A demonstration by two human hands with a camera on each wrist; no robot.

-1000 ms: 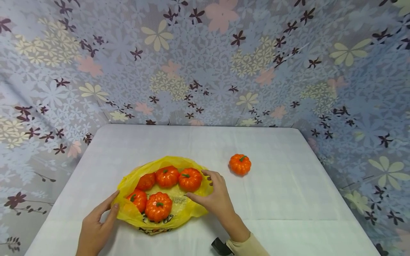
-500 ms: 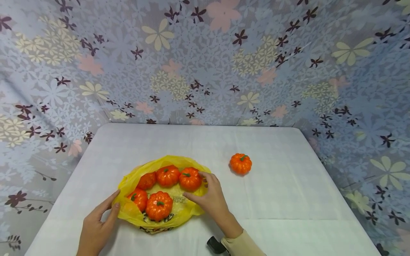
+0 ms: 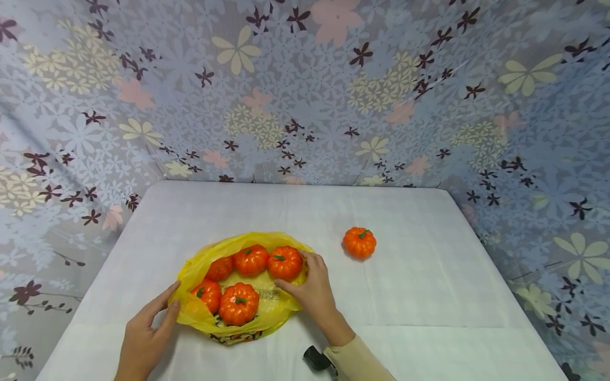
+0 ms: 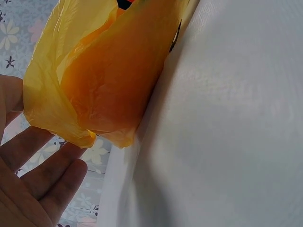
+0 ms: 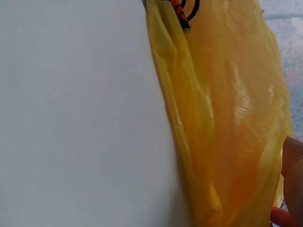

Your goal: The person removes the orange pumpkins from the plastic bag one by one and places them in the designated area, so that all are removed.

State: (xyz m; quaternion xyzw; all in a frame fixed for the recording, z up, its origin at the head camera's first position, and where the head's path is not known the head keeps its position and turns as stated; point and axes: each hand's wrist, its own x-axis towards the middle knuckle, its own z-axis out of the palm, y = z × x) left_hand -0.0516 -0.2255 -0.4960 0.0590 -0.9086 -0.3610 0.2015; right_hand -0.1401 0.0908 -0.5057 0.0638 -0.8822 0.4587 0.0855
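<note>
A yellow plastic bag (image 3: 200, 317) lies on its base with its mouth spread wide. Inside it sit several small orange pumpkins, among them a front pumpkin (image 3: 239, 304) and a right-hand pumpkin (image 3: 285, 263), each with a green stem. My left hand (image 3: 145, 330) touches the bag's left edge, thumb and forefinger apart. In the left wrist view, its lower fingers stretch out below the bag. My right hand (image 3: 312, 288) rests against the bag's right side, fingertips close by the right-hand pumpkin and thumb over the front rim. Whether those fingertips touch the pumpkin is unclear.
One more pumpkin (image 3: 359, 243) stands on the white-covered table (image 3: 429, 286), to the right of the bag. Behind the table hangs a flower-patterned cloth (image 3: 305, 95). A black wrist device (image 3: 316, 358) shows beside my right sleeve (image 3: 357, 360).
My right hand has moved a little left, against the bag, and the bag's right side has been pushed inward. My left hand has stayed almost still.
</note>
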